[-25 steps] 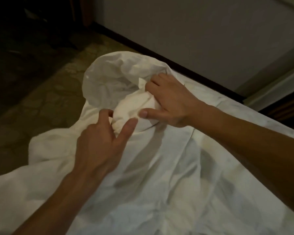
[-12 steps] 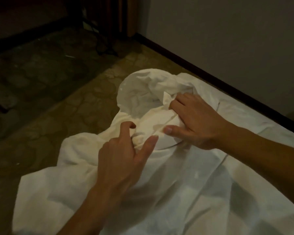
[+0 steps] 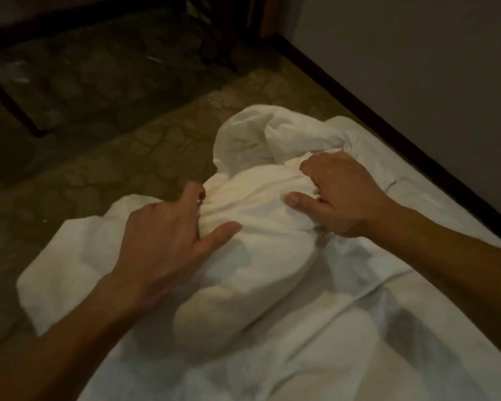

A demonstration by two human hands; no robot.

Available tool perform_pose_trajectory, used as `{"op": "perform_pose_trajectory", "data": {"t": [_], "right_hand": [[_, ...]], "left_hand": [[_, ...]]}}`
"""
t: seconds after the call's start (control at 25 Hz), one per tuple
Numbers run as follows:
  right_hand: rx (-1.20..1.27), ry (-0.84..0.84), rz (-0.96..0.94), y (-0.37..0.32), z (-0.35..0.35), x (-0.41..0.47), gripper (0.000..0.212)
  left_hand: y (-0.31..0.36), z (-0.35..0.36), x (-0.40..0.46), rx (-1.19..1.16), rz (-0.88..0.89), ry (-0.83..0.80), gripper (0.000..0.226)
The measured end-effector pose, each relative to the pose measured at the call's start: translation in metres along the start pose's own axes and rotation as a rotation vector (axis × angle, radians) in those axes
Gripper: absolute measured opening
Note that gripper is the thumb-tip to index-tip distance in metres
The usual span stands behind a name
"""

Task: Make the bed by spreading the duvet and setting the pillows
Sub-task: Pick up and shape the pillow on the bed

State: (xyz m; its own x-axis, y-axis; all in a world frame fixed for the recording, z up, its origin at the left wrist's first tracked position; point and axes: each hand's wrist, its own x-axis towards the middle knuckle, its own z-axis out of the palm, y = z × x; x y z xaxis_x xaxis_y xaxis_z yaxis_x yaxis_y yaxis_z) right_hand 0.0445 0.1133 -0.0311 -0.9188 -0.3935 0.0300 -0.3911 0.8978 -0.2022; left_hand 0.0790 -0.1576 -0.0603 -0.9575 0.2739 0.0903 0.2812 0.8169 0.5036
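Head view, steeply down, close over bed (image 3: 373,328)

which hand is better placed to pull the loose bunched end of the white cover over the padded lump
Right hand, probably. It already grips the white fabric beside the loose bunched cover end. The left hand holds the padded lump's near-left side, farther from that end.

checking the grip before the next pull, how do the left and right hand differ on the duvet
The left hand lies nearer the camera, thumb stretched out flat over the duvet bulge; the right hand sits farther up, knuckles bent, fingers dug into a fold. Both grip the same white bunched cloth.
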Motion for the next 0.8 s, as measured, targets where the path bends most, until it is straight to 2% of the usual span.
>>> {"op": "perform_pose_trajectory", "data": {"t": [0.2,0.32,0.48,0.68,0.8], "right_hand": [[0.045,0.070,-0.027,0.028,-0.028,-0.081,0.095],[0.089,0.128,-0.051,0.063,-0.058,-0.135,0.085],[0.104,0.175,-0.121,0.104,-0.099,-0.203,0.073],[0.085,0.103,-0.094,0.121,-0.128,-0.226,0.075],[0.078,0.070,-0.029,0.115,-0.120,-0.233,0.075]], "left_hand": [[0.096,0.010,-0.057,-0.022,-0.058,0.111,0.088],[0.169,0.023,-0.077,-0.011,0.016,0.211,0.076],[0.249,0.033,-0.100,0.012,0.069,0.292,0.072],[0.279,0.028,-0.109,-0.006,0.121,0.353,0.069],[0.274,0.039,-0.111,-0.055,0.115,0.278,0.065]]}}
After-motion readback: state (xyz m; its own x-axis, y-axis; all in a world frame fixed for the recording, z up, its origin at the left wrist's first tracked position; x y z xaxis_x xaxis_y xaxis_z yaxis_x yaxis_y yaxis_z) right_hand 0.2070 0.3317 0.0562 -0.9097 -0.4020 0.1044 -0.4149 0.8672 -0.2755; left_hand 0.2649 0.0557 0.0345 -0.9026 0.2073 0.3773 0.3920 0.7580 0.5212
